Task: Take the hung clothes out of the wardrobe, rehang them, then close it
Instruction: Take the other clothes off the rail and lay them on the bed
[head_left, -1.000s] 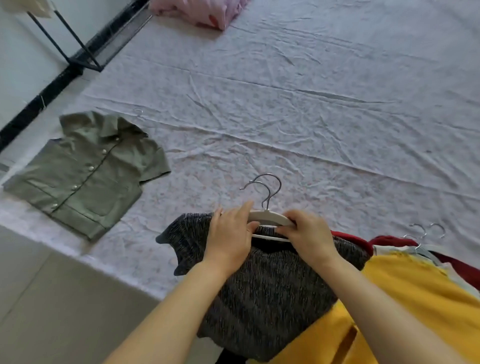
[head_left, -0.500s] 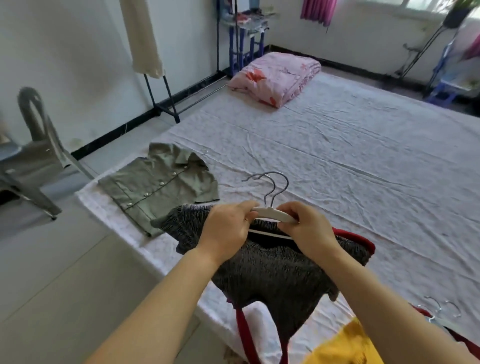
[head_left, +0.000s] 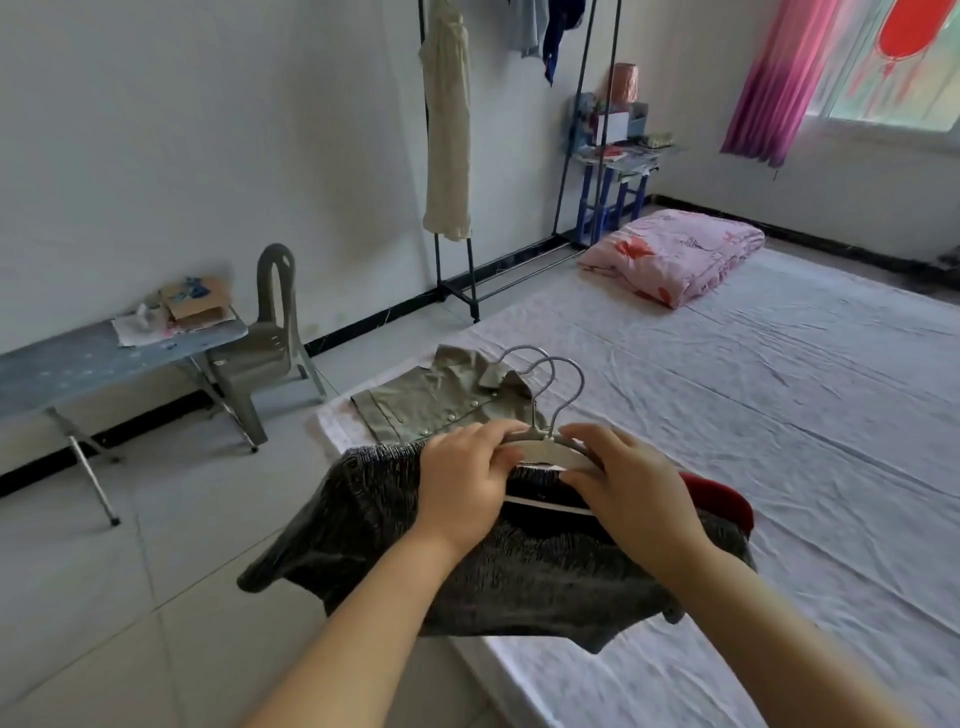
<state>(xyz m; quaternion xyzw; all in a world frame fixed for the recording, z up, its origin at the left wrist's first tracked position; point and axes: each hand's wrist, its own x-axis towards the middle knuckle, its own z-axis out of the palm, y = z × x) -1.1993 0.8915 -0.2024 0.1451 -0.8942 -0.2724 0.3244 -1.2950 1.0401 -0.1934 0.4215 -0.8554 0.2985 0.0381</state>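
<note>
The left hand (head_left: 467, 486) and right hand (head_left: 636, 488) each clamp a shoulder of the stacked hangers (head_left: 551, 448). This probably steadies the dark knit top (head_left: 467, 582) over the bed (head_left: 779, 395) edge. An olive shirt (head_left: 426, 402) lies flat beyond.

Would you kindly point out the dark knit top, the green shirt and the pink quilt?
dark knit top (head_left: 519, 582): head view, on its main body.
green shirt (head_left: 415, 405): head view, on its front panel.
pink quilt (head_left: 675, 254): head view, on its folded top.
</note>
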